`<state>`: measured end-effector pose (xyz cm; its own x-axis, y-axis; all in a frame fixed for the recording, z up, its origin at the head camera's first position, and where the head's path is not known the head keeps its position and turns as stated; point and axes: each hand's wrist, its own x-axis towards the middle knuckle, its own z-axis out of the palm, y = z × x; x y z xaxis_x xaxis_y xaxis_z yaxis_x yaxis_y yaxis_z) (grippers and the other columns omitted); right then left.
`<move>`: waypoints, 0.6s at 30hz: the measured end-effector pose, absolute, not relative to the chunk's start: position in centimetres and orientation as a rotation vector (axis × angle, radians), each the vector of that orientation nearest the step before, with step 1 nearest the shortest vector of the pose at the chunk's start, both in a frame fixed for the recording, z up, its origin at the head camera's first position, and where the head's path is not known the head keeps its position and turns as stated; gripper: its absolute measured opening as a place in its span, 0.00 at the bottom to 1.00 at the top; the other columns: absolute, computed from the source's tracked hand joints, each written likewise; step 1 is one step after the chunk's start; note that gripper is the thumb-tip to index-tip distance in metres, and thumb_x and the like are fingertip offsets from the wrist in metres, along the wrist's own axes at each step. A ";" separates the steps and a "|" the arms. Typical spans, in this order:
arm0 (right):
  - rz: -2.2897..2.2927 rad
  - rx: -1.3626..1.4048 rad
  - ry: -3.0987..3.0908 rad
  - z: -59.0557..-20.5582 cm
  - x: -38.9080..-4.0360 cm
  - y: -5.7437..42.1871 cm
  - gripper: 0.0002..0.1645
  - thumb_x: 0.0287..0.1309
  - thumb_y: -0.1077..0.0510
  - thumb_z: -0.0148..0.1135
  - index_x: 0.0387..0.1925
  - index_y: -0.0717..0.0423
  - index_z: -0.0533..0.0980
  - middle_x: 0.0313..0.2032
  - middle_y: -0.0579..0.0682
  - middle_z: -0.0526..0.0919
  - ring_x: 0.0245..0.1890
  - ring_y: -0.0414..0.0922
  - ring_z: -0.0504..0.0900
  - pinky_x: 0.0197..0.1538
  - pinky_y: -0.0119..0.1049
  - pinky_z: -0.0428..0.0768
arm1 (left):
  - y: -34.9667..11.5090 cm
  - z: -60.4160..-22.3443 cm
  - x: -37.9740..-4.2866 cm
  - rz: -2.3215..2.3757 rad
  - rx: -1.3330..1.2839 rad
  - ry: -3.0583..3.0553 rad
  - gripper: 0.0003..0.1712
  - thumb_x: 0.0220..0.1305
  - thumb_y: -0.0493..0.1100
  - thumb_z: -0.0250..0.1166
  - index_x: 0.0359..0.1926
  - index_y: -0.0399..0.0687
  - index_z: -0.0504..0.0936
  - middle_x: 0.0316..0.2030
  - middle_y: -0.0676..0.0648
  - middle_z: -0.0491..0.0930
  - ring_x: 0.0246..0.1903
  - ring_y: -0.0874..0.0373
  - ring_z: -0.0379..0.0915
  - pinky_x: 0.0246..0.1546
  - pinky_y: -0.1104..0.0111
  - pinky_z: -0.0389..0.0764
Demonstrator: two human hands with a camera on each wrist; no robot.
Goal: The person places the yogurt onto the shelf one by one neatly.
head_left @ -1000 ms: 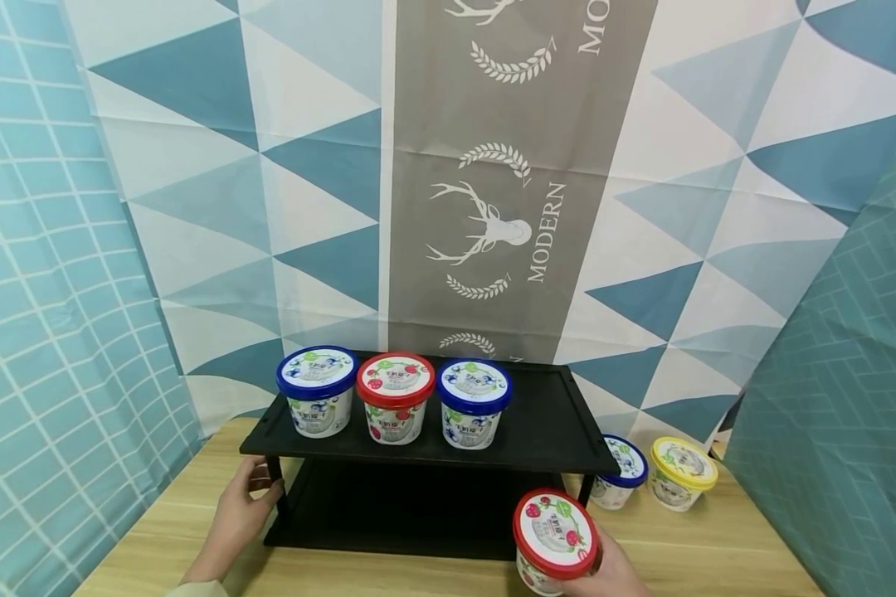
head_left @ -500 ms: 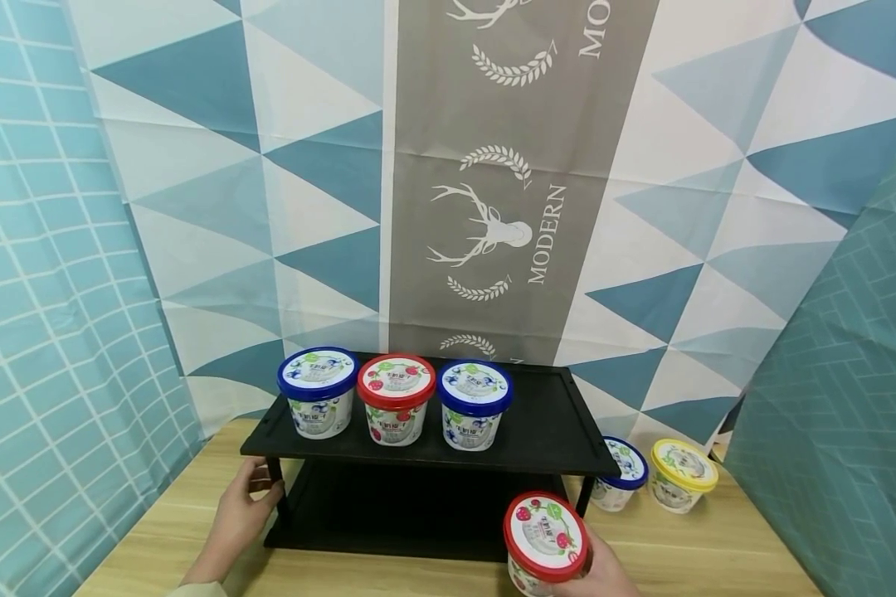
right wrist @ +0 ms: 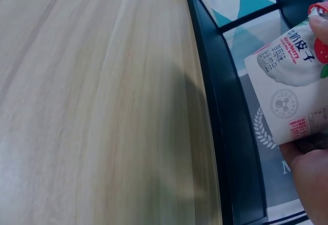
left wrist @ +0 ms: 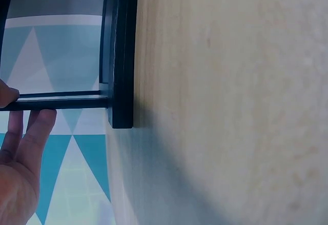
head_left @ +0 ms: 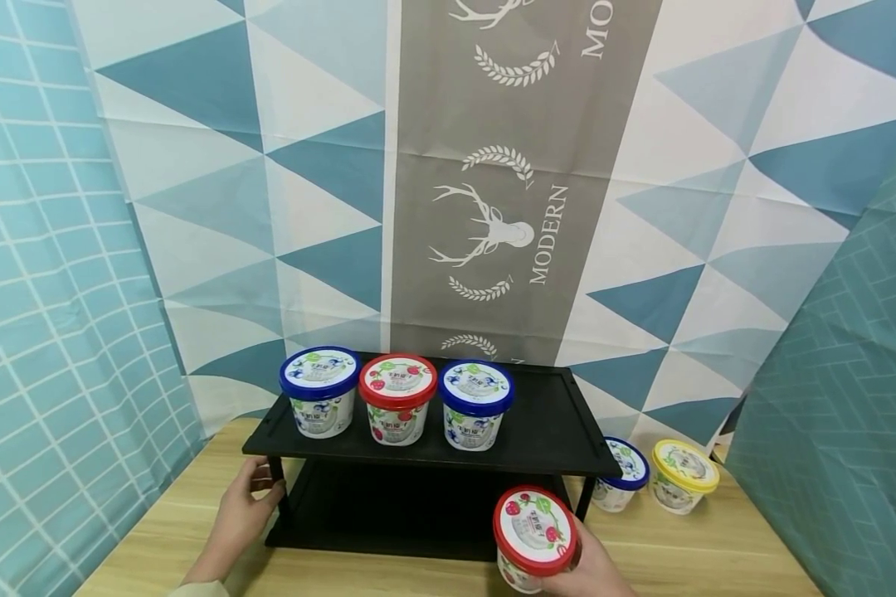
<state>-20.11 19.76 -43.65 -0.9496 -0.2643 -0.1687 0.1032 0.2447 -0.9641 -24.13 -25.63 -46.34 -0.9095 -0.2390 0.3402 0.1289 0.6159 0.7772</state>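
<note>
My right hand (head_left: 586, 565) grips a red-lidded strawberry yogurt tub (head_left: 536, 531) in front of the lower right of a black two-tier shelf (head_left: 388, 518). In the right wrist view the tub (right wrist: 292, 81) is held between thumb and fingers, its printed side showing. At the shelf's left front, my left hand (head_left: 245, 506) pinches the black leg (head_left: 277, 481). The left wrist view has the thumb on one side of that leg (left wrist: 66, 103) and fingertips on the other. On the upper tier stand a blue-lidded tub (head_left: 318, 394), a red-lidded tub (head_left: 397, 400) and another blue-lidded tub (head_left: 475, 406).
Right of the shelf, a blue-lidded tub (head_left: 621, 477), partly hidden by it, and a yellow-lidded tub (head_left: 683, 477) stand on the wooden table (head_left: 717, 564). A patterned cloth (head_left: 328, 166) hangs behind, with tiled-print cloths at both sides.
My right hand has carried the red-lidded tub leftward along the shelf's front. The left hand stays on the leg, and the other tubs have not moved.
</note>
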 end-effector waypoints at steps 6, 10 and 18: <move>-1.767 -0.263 2.215 -43.7 -20.4 19.2 0.47 0.41 0.49 0.68 0.61 0.53 0.54 0.55 0.55 0.68 0.49 0.48 0.70 0.47 0.44 0.77 | -25.6 -46.2 -24.0 -1.242 0.090 -2.433 0.21 0.56 0.34 0.54 0.52 0.43 0.64 0.44 0.35 0.73 0.43 0.41 0.71 0.40 0.57 0.75; -1.754 -0.268 2.226 -43.7 -20.3 18.7 0.48 0.40 0.49 0.68 0.61 0.52 0.54 0.55 0.54 0.69 0.49 0.47 0.70 0.46 0.44 0.77 | -25.6 -46.3 -24.1 -1.221 0.091 -2.431 0.21 0.55 0.34 0.55 0.52 0.43 0.65 0.43 0.35 0.74 0.43 0.42 0.72 0.38 0.61 0.75; -1.758 -0.304 2.214 -43.5 -20.5 17.9 0.48 0.40 0.49 0.68 0.61 0.51 0.54 0.56 0.54 0.68 0.50 0.48 0.70 0.47 0.45 0.77 | -25.7 -46.4 -24.1 -1.211 0.088 -2.427 0.21 0.55 0.34 0.55 0.52 0.43 0.65 0.43 0.35 0.73 0.43 0.43 0.72 0.37 0.61 0.75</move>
<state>-20.53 17.95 -43.48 -0.9336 -0.3442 -0.0996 0.0191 0.2298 -0.9731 -24.13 -25.67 -46.42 -0.9080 -0.2405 0.3432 0.1296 0.6175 0.7758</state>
